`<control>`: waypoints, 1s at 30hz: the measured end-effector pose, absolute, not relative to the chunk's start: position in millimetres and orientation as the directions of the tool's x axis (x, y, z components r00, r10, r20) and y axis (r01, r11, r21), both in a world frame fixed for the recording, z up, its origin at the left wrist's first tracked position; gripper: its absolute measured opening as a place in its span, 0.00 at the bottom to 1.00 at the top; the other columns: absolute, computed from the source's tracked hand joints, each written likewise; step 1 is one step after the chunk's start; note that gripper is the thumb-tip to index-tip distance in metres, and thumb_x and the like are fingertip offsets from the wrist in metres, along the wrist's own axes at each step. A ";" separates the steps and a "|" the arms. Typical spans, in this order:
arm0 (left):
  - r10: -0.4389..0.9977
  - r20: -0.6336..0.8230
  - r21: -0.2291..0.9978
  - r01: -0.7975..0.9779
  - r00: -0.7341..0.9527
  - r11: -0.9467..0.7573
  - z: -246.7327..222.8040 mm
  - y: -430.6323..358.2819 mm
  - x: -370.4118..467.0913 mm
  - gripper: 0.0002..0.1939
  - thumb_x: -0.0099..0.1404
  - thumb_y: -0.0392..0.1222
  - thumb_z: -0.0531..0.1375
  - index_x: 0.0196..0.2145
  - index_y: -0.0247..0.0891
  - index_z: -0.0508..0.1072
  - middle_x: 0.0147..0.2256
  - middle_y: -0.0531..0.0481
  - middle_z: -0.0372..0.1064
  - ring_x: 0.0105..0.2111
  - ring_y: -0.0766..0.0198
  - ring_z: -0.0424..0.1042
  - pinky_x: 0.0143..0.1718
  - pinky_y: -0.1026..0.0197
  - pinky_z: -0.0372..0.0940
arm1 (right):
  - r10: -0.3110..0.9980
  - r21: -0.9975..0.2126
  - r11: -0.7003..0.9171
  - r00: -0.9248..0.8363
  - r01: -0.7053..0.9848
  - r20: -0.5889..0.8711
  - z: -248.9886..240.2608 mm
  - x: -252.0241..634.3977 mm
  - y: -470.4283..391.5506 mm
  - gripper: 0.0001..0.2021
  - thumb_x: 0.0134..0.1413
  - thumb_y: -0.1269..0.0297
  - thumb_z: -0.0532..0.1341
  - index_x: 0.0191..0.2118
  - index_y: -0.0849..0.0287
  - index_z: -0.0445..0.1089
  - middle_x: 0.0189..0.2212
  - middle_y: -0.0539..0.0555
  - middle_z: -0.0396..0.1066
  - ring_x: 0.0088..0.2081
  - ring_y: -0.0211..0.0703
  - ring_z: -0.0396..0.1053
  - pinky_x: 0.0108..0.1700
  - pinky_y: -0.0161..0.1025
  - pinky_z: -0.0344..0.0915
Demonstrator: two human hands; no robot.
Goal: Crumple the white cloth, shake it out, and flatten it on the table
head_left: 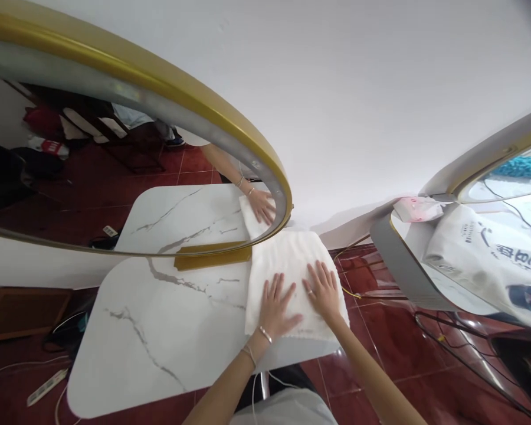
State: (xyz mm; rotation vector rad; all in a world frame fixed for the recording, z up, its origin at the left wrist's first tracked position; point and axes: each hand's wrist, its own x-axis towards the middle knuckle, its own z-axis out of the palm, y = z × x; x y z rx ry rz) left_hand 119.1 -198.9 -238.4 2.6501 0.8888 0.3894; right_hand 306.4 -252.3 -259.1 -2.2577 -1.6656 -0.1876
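A white towel (287, 251) lies spread over the right end of a white marbled table (159, 330). On its lower left part my left hand (277, 307) rests flat with the fingers spread; a bracelet circles that wrist. My right hand (324, 292), wearing a ring, presses palm-down on the towel's right side, fingers stretched forward. Neither hand grasps anything. The towel's right edge hangs at the table's end.
A gold-framed mirror (230, 112) stands on the table's back edge by its gold base (212, 255). To the right, another table (392, 254) bears a tissue pack (418, 208) and a white printed bag (482, 248). A power strip (47, 386) and cables lie on the red tiled floor.
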 end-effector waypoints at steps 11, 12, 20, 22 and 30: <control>0.712 0.170 0.463 0.582 0.682 -0.668 -233.7 -251.3 60.2 0.28 0.63 0.56 0.55 0.60 0.52 0.60 0.66 0.46 0.44 0.65 0.49 0.46 0.64 0.37 0.41 | 0.814 -0.146 -0.503 0.523 0.852 0.253 -261.7 212.5 -351.8 0.31 0.65 0.49 0.38 0.69 0.51 0.31 0.65 0.62 0.47 0.64 0.61 0.47 0.60 0.68 0.40; 0.815 0.158 0.502 0.665 0.558 -0.553 -230.5 -237.4 67.1 0.23 0.65 0.51 0.55 0.57 0.50 0.64 0.65 0.45 0.47 0.65 0.49 0.48 0.64 0.38 0.45 | 0.799 -0.153 -0.519 0.540 0.841 0.263 -262.0 213.3 -345.7 0.32 0.64 0.48 0.39 0.69 0.51 0.34 0.64 0.63 0.50 0.63 0.62 0.49 0.59 0.68 0.41; 0.918 -0.010 0.693 0.665 0.397 -0.280 -211.9 -109.2 130.2 0.09 0.58 0.31 0.59 0.34 0.41 0.76 0.34 0.51 0.74 0.38 0.62 0.74 0.44 0.59 0.69 | 0.595 -0.326 -0.697 0.769 0.639 0.235 -260.8 238.2 -296.1 0.33 0.59 0.40 0.42 0.64 0.49 0.57 0.48 0.66 0.62 0.51 0.69 0.56 0.50 0.69 0.48; 0.907 0.017 0.690 0.651 0.420 -0.315 -207.7 -99.3 122.4 0.13 0.60 0.29 0.56 0.36 0.42 0.76 0.35 0.53 0.75 0.38 0.64 0.73 0.44 0.62 0.69 | 0.614 -0.353 -0.652 0.741 0.671 0.274 -261.9 234.3 -287.9 0.32 0.60 0.41 0.43 0.64 0.49 0.56 0.51 0.66 0.60 0.53 0.70 0.55 0.50 0.69 0.48; 0.941 0.165 0.485 0.806 0.297 -0.339 -220.6 -121.5 48.8 0.28 0.65 0.34 0.50 0.63 0.28 0.55 0.64 0.33 0.48 0.65 0.45 0.46 0.62 0.39 0.50 | 0.861 -0.246 -0.388 0.444 0.888 0.249 -264.9 167.1 -217.2 0.31 0.65 0.49 0.40 0.68 0.57 0.44 0.67 0.62 0.42 0.67 0.56 0.39 0.63 0.62 0.39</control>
